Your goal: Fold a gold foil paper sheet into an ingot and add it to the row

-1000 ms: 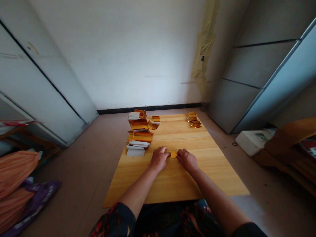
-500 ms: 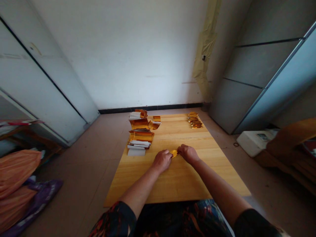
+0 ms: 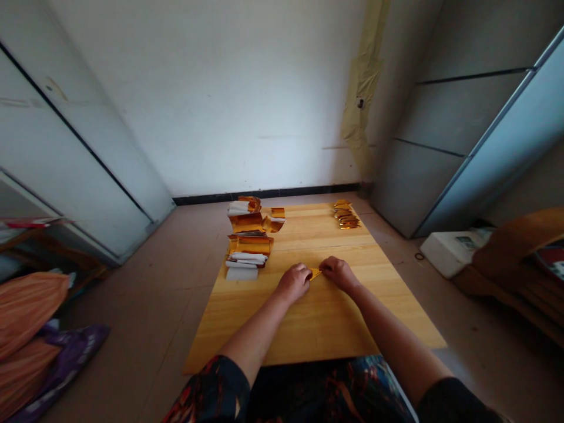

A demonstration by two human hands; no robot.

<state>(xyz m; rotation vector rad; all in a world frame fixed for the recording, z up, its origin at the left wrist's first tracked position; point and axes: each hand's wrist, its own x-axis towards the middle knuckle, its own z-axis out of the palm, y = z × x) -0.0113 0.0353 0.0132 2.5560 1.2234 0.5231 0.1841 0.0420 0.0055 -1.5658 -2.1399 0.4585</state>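
Between my hands, over the middle of the wooden table (image 3: 317,329), is a small piece of folded gold foil paper (image 3: 314,274). My left hand (image 3: 294,281) pinches its left end, and my right hand (image 3: 338,272) grips its right end with fingers pressed together. My fingers hide part of the paper. At the table's left side lie stacks of gold foil paper (image 3: 251,244), some with the white backing (image 3: 242,274) turned up. A row of folded gold paper pieces (image 3: 346,216) sits at the far right corner.
A white wall (image 3: 247,106) stands behind the table. Grey cabinets (image 3: 445,141) are at the right, near a white box (image 3: 447,252) and a wooden seat (image 3: 520,264). Orange cloth (image 3: 30,317) and a purple bag (image 3: 74,358) lie at the left.
The gold paper between my hands now looks narrower and more tilted. My hands have come slightly closer together, the left one shifting a little to the right. The stacks stay put.
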